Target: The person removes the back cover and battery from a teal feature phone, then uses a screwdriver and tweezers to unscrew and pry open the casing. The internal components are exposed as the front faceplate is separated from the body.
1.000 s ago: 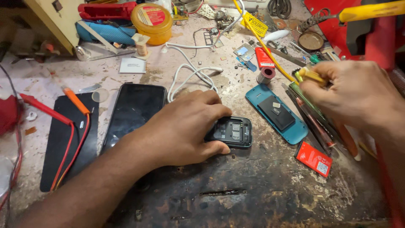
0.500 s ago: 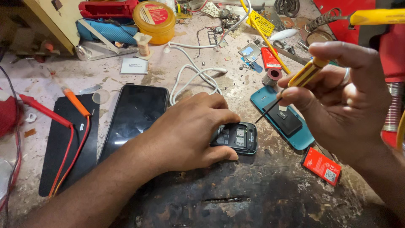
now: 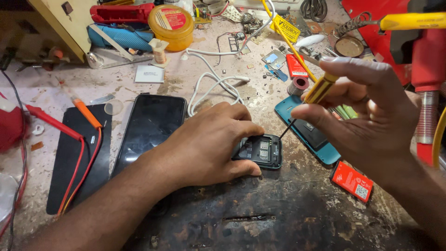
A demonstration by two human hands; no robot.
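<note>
Head view: left hand (image 3: pixel 211 144) clamped over small opened phone (image 3: pixel 261 151) on bench, long axis left-right; right hand (image 3: pixel 371 116) up-right of phone, pinching yellow screwdriver (image 3: pixel 310 102), tip slanting down-left, just at phone's top right corner.

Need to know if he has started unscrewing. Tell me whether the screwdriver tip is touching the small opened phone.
Cannot tell. In the head view the screwdriver tip ends right at the small opened phone top corner, with no clear gap or contact.

A phone repair workshop: a scarred, stained table (image 3: pixel 288 223) strewn with opened phones (image 3: pixel 260 151), loose batteries (image 3: pixel 352 180), a solder spool (image 3: pixel 298 85), cables (image 3: pixel 211 83) and a soldering iron (image 3: pixel 413 21).
</note>
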